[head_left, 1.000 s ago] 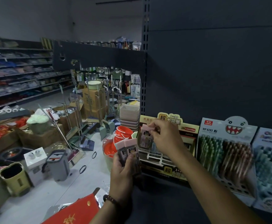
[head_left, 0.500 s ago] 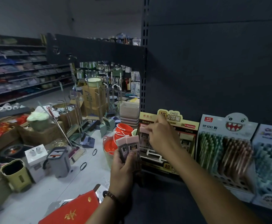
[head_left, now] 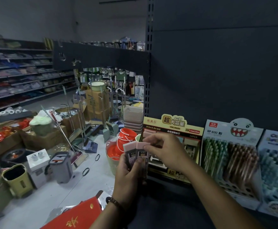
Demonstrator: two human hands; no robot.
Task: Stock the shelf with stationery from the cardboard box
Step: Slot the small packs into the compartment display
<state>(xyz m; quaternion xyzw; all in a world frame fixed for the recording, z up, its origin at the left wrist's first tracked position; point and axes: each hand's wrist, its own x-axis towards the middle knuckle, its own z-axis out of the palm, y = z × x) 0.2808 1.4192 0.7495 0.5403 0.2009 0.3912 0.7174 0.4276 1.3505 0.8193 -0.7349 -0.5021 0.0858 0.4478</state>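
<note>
1. Your left hand [head_left: 128,171], at lower centre of the frame, is curled round a fan of small dark flat packs with pink caps [head_left: 135,153] and holds them upright. A dark beaded bracelet [head_left: 114,202] sits on that wrist.
2. Your right hand [head_left: 165,150] reaches in from the lower right. Its fingertips [head_left: 145,147] are closed in a pinch on the pink cap of the right-hand pack.
3. The packs are in front of the left edge of a yellow-and-black cardboard display tray [head_left: 173,128], which stands on the dark grey metal shelf unit [head_left: 217,71]. Your right hand hides much of the tray.
4. Just right of the tray stands a white pen display box with a toothy cartoon face [head_left: 234,128]. Beyond it, at the right edge, is a pale blue display box [head_left: 275,162].
5. On the floor at left are stacked orange plastic buckets [head_left: 125,138], a grey mop bucket [head_left: 60,166], an olive-yellow bucket [head_left: 16,179] and open brown cardboard boxes [head_left: 40,139].
6. A red packet with a gold character [head_left: 78,217] lies at the bottom edge.
</note>
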